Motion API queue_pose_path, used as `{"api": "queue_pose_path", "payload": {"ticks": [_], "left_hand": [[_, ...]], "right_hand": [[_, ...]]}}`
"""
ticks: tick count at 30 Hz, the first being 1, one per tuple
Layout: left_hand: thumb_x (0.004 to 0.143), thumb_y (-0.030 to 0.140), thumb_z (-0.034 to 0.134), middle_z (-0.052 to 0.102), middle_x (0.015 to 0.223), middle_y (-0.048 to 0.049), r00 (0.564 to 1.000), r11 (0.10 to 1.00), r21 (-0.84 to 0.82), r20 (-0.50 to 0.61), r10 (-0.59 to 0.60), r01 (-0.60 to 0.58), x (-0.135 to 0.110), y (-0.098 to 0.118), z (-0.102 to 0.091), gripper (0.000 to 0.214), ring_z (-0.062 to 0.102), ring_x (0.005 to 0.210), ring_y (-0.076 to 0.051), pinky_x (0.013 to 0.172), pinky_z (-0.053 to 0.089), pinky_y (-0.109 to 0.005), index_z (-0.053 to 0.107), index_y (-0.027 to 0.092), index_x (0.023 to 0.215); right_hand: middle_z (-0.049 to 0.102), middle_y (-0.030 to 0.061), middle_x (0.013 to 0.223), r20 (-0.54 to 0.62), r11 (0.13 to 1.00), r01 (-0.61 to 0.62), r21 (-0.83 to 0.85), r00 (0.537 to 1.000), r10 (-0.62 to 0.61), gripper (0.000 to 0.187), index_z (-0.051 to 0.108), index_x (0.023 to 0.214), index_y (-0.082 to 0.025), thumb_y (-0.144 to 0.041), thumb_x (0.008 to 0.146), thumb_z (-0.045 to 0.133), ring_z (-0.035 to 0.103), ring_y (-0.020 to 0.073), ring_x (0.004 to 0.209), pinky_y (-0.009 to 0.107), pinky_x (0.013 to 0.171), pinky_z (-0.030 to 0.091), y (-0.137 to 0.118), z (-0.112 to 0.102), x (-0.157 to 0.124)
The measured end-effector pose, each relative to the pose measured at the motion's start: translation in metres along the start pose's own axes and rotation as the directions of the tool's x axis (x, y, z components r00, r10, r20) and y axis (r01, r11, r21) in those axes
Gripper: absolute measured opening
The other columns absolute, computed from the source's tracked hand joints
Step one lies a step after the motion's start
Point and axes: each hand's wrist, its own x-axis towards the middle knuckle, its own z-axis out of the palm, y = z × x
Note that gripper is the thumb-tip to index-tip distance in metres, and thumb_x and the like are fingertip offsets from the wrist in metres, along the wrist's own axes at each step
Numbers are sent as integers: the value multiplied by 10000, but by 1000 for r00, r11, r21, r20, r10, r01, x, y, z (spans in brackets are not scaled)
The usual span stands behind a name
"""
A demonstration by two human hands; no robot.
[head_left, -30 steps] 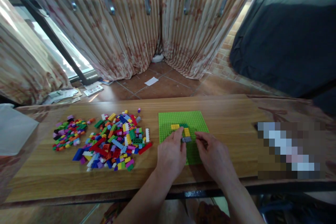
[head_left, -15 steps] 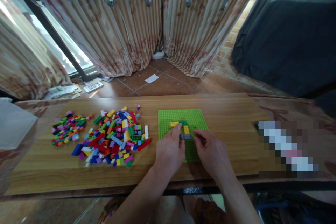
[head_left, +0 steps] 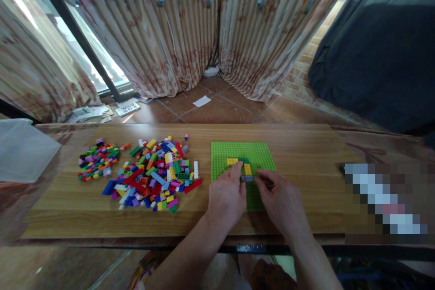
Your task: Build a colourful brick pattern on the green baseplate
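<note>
A green baseplate [head_left: 268,154] lies before me with a small group of bricks on it. A yellow brick [head_left: 232,161], a dark green brick [head_left: 243,161], another yellow brick [head_left: 248,169] and a grey brick [head_left: 248,179] form a bent row. My left hand [head_left: 226,195] is closed at the row's near end, its thumb and index finger about the left end of the grey brick. Just right of that brick, my right hand [head_left: 280,192] has its fingertips pinched together; whatever they hold is hidden.
Left of the plate spreads a large heap of mixed bricks [head_left: 152,179], with a smaller pile of little pieces [head_left: 98,161] beyond it. Both lie on a wooden board [head_left: 78,215]. A translucent white container [head_left: 27,154] stands far left; a blurred-out object [head_left: 384,201] lies at the right.
The whole scene has shifted slightly right in view as my head turned. Both hands stay at the grey brick, with the right fingertips almost unmoved beside it.
</note>
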Motion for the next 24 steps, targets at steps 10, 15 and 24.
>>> {"api": "queue_pose_path", "payload": {"ticks": [10,15,24], "left_hand": [[874,150,503,681,1191,-92,1000,1000,6,23,1,-1,0,1,-2,511,659,1051,-248,908,535,-404,437,174,1380],[857,141,529,683,1183,-90,1000,999,-31,-1,-10,10,0,-1,0,515,662,1035,-245,899,537,-401,456,182,1365],[838,78,519,719,1045,-57,993,974,-226,-111,-41,15,5,-11,-14,439,671,745,-151,697,529,-282,518,174,1267]], "right_hand": [[732,86,913,23,1000,-17,-20,1000,18,255,704,967,-176,-324,849,534,673,220,769,340,701,493,-2,-1,1],[734,91,921,20,1000,-22,-11,1000,22,268,706,974,-172,-332,846,534,678,225,778,348,719,499,-1,0,1],[752,88,871,-192,954,-130,270,964,185,276,742,911,-177,-374,843,562,687,213,758,327,704,515,-8,-7,4]]}}
